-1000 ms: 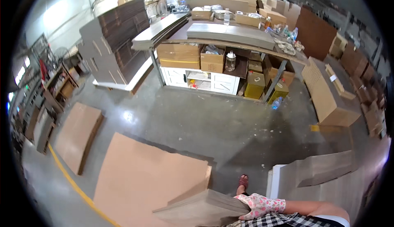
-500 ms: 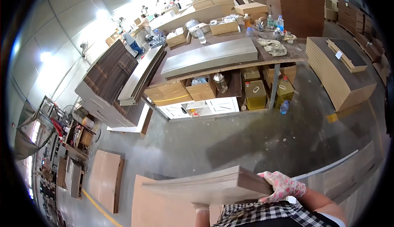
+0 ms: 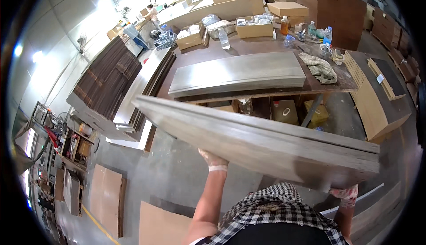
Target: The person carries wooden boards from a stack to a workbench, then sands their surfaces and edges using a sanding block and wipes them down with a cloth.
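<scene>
A long stack of grey wood-grain boards (image 3: 262,145) spans the middle of the view, lifted clear of the floor and tilted. My left hand (image 3: 214,160), in a pale glove, supports its lower edge left of centre, with the fingers partly hidden behind it. Under the right end, my right hand (image 3: 345,192) in a pink-patterned glove grips the boards, its fingertips mostly out of sight. Beyond them, a similar pile of grey boards (image 3: 235,74) lies on the brown workbench (image 3: 259,46).
On the bench are a clear bottle (image 3: 223,39), a carton of small items (image 3: 254,28) and a crumpled cloth (image 3: 318,67). Brown panels (image 3: 106,74) are piled at left. A board-topped block (image 3: 377,94) stands right. Flat panels (image 3: 106,198) lie on the floor.
The board stack has been raised and swung out in front of me toward the bench. My left hand has come into fuller view beneath it, and the bench appears closer.
</scene>
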{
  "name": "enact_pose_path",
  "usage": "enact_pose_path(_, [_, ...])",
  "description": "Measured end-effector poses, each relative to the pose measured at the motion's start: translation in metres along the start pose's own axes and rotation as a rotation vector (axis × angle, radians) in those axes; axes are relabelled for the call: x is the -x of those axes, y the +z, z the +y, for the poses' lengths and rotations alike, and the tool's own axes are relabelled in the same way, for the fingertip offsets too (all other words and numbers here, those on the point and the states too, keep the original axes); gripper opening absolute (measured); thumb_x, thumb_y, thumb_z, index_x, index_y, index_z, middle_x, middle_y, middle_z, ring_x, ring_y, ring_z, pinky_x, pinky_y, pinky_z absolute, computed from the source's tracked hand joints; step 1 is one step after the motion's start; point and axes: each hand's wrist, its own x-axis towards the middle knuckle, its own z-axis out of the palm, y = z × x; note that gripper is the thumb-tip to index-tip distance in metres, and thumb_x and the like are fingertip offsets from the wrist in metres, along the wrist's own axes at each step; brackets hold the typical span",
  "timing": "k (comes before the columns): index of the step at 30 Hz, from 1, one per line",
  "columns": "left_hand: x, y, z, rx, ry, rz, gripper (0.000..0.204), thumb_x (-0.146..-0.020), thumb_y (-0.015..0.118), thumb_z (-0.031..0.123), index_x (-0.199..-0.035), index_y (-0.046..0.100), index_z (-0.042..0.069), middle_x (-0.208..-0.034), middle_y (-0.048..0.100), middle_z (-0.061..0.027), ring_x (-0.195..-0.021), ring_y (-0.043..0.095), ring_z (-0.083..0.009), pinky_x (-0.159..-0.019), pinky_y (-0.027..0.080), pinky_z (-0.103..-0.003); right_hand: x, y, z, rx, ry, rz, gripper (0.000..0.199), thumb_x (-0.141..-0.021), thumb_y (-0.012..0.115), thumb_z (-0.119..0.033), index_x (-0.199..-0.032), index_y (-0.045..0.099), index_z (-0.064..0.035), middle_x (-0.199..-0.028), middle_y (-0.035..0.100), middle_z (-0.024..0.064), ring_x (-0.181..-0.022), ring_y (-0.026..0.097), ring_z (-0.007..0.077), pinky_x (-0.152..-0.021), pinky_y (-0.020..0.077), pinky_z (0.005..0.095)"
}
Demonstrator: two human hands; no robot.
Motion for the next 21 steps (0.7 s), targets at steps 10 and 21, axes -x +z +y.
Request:
enact_pose_path(10, [-0.219, 0.049, -0.081, -0.074, -0.096, -0.362, 0.065, -0.086, 0.036, 0.063, -0.135, 0.040, 0.020, -0.136, 0.043, -0.0036, -0.123, 0.040, -0.0259, -0.104, 0.033, -0.045, -0.165, -0.017, 0.017, -0.009, 0.027, 0.087, 0.084, -0.050, 0.090, -0.017, -0.122, 0.049, -0.0033, -0.116, 0.057, 0.0070, -0.108, 0.052, 0.0164, -0.092, 0.0424, 0.0298])
enact_pose_path(21, [-0.299, 0.070, -0.105, -0.510, 0.165, -0.128, 0.064, -0.085, 0.037, 0.061, -0.133, 0.042, 0.019, -0.135, 0.044, -0.0038, -0.122, 0.041, -0.0274, -0.103, 0.033, -0.048, -0.363, -0.033, -0.033, 0.131, -0.088, 0.026, 0.087, -0.048, 0.091, -0.018, -0.122, 0.049, -0.0030, -0.116, 0.057, 0.0070, -0.108, 0.052, 0.0160, -0.089, 0.0439, 0.0304])
